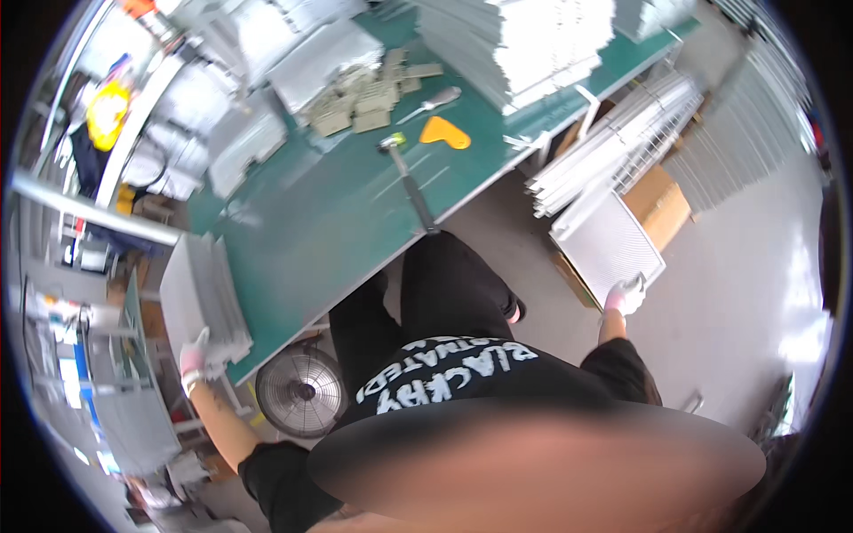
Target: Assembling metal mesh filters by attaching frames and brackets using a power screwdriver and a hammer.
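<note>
My left hand (193, 353), in a pale glove, is at the near corner of a stack of white panels (197, 293) on the left end of the green table. Its visible fingers look stretched out against the stack; the rest blend into the white. Far out to the right, my gloved right hand (627, 295) is closed on the near corner of a white perforated panel (609, 242). That panel lies tilted over a cardboard box (657, 209). On the tabletop in front of me rests a hammer (411, 188) with a dark handle.
On the green table (311, 222) are a yellow scraper (444, 133), a screwdriver-like tool (431, 104), beige plastic pieces (364, 98) and a tall white stack (551, 53). A round fan (302, 391) stands below the near edge. White strips (613, 142) are piled at right.
</note>
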Available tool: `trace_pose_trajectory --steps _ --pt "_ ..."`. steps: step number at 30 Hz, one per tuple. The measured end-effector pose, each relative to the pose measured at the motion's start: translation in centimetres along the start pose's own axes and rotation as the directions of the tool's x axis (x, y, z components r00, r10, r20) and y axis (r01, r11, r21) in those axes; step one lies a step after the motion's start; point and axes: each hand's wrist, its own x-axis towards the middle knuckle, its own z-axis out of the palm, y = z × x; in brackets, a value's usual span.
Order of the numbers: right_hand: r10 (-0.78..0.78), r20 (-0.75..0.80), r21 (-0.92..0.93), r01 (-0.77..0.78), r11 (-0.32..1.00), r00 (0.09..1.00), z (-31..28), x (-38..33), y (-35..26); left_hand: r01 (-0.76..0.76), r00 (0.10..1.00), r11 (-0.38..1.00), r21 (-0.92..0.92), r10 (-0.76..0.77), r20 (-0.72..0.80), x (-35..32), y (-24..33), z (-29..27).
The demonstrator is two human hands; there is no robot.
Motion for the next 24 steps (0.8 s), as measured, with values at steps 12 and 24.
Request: trace_pose_trajectory --steps 12,24 --pt "-0.777 -0.188 0.503 0.739 0.449 0.600 -9.0 -11.6 -19.6 -0.084 0.983 0.983 0.163 0.108 -0.146 -3.3 -1.4 -5.5" --pt "-0.930 -0.267 0.800 0.480 -0.359 -0.251 -12.8 -40.0 -60.6 -0.044 0.998 0.968 0.247 0.054 -0.037 -4.3 -0.6 -1.9"
